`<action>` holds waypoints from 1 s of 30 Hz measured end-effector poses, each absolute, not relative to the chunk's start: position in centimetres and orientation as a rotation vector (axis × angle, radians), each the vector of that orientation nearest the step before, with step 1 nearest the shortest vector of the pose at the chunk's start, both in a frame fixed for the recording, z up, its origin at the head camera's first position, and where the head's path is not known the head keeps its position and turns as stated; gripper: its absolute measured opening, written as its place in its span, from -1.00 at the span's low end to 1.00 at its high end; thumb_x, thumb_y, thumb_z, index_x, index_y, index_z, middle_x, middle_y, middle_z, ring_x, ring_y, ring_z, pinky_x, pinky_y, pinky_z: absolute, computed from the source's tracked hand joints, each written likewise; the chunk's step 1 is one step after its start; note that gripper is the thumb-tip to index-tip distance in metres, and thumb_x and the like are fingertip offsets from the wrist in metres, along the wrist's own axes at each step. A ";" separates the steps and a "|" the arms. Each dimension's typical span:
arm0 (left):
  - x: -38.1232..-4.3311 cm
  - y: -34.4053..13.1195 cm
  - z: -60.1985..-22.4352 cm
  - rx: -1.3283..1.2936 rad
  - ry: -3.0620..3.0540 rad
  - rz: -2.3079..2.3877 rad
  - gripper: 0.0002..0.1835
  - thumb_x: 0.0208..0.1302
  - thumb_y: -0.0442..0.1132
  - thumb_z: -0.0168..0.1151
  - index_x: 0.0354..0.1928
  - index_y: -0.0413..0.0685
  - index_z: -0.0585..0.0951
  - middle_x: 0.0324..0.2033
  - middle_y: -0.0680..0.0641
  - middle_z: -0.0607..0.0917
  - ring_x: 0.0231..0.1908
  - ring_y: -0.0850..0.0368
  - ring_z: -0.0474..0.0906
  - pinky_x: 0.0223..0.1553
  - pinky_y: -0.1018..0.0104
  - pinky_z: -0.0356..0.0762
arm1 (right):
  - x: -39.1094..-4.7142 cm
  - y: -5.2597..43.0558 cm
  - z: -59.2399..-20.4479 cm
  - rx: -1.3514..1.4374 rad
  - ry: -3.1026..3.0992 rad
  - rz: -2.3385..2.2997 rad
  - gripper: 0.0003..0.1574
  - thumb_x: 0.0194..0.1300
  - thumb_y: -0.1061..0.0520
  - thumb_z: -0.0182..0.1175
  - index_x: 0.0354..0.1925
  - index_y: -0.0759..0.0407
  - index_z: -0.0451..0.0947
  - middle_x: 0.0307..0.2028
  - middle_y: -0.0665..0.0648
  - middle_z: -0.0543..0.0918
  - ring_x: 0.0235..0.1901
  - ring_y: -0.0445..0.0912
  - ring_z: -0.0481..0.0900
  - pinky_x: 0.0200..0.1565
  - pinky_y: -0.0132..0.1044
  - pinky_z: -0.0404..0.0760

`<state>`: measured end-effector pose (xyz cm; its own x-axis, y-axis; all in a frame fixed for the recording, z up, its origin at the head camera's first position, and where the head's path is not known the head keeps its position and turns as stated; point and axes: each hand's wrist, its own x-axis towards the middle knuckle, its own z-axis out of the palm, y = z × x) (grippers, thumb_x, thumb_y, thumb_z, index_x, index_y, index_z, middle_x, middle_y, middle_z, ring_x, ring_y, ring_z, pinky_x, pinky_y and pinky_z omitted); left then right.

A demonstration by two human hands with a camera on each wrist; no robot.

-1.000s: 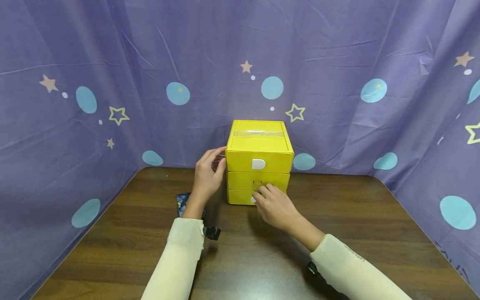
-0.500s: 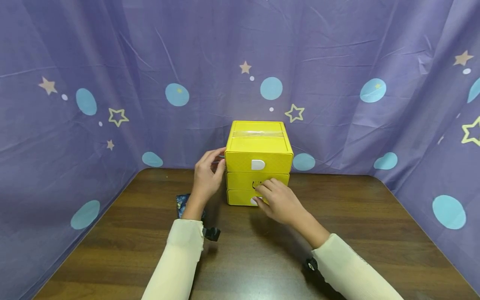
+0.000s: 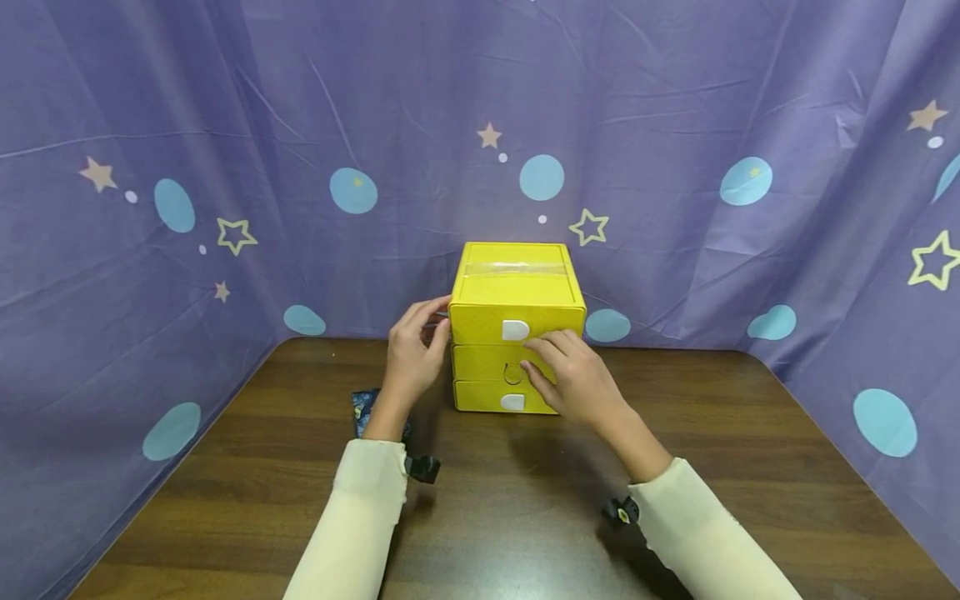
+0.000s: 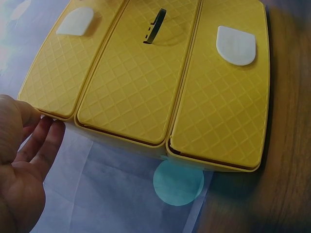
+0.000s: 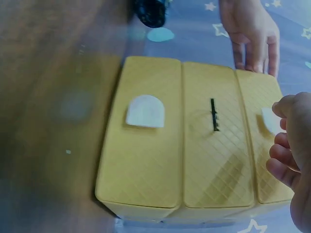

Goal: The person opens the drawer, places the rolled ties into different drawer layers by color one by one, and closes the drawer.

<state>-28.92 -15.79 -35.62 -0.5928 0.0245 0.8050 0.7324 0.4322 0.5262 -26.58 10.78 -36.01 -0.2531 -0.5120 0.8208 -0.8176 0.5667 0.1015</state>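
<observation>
A yellow box with three stacked drawers (image 3: 517, 287) stands at the back of the table, all three fronts closed. White rounded tabs mark the top drawer (image 3: 515, 331) and bottom drawer (image 3: 513, 402); the middle drawer front (image 4: 131, 82) bears a thin dark mark. My left hand (image 3: 415, 350) rests against the box's upper left side, its fingers fairly straight and thumb at the front corner. In front of the upper drawers hovers my right hand (image 3: 573, 375), fingers loosely bent and thumb apart, holding nothing. Whether its fingertips touch the front, I cannot tell.
A dark blue patterned packet (image 3: 363, 408) lies on the wooden table (image 3: 480, 533), partly hidden behind my left forearm. A purple curtain (image 3: 420, 100) with stars and blue spots hangs behind and at both sides. Clear tape (image 3: 517, 267) crosses the box top.
My right hand has moved up and right from the bottom drawer's tab, its fingers spreading apart, and that tab is now uncovered. My left hand stays at the box's side.
</observation>
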 end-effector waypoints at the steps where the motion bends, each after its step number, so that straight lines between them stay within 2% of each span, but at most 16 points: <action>1: -28.9 -15.8 -35.6 -0.638 -1.942 -1.206 -0.65 0.45 -0.43 0.19 0.23 -0.18 0.64 0.03 -0.18 0.67 -0.08 -0.04 0.66 -0.12 0.02 0.74 | -26.6 10.9 -35.8 1.062 -1.921 0.453 -0.67 0.27 0.19 0.39 -0.03 0.32 0.66 -0.18 0.17 0.69 -0.16 0.09 0.62 -0.08 -0.06 0.66; 6: -29.0 -15.7 -35.7 -0.636 -1.951 -1.207 -0.64 0.46 -0.43 0.19 0.24 -0.17 0.64 0.04 -0.17 0.67 -0.08 -0.02 0.66 -0.11 0.06 0.73 | -26.7 11.6 -34.8 0.986 -1.908 0.512 -0.65 0.34 0.17 0.34 0.04 0.33 0.64 -0.12 0.23 0.69 -0.11 0.13 0.62 -0.02 -0.03 0.64; 14: -29.0 -15.7 -35.7 -0.634 -1.938 -1.196 -0.64 0.45 -0.43 0.20 0.24 -0.18 0.64 0.02 -0.17 0.67 -0.08 -0.04 0.66 -0.13 0.03 0.74 | -27.7 12.4 -33.8 0.857 -1.740 0.624 -0.63 0.29 0.27 0.34 0.05 0.39 0.62 -0.15 0.34 0.65 -0.21 0.24 0.55 -0.14 0.04 0.56; 20: -29.0 -15.7 -35.7 -0.631 -1.944 -1.183 -0.63 0.44 -0.42 0.22 0.24 -0.17 0.64 0.04 -0.17 0.68 -0.08 -0.04 0.66 -0.14 0.07 0.74 | -28.5 13.5 -33.7 0.747 -1.726 0.742 -0.64 0.32 0.25 0.33 0.03 0.42 0.62 -0.19 0.35 0.62 -0.27 0.18 0.51 -0.18 0.00 0.50; 28: -29.0 -15.7 -35.8 -0.630 -1.946 -1.190 -0.65 0.46 -0.42 0.19 0.24 -0.18 0.64 0.02 -0.19 0.67 -0.07 -0.05 0.66 -0.13 0.06 0.74 | -29.3 14.9 -34.1 0.670 -1.812 0.989 -0.61 0.33 0.26 0.35 0.10 0.39 0.63 -0.20 0.31 0.68 -0.24 0.12 0.68 -0.12 -0.03 0.71; 30: -29.0 -15.8 -35.8 -0.632 -1.945 -1.186 -0.64 0.45 -0.43 0.20 0.23 -0.19 0.64 0.02 -0.19 0.67 -0.08 -0.05 0.66 -0.13 0.06 0.74 | -28.5 14.7 -33.7 0.673 -1.821 1.059 -0.62 0.31 0.33 0.35 0.09 0.44 0.63 -0.21 0.36 0.70 -0.24 0.15 0.70 -0.13 0.01 0.73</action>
<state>-28.97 -15.77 -35.82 -0.5904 0.0251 0.8067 0.7286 0.4467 0.5193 -28.47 14.67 -33.69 -0.4495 -0.0168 0.8931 -0.7845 0.4857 -0.3856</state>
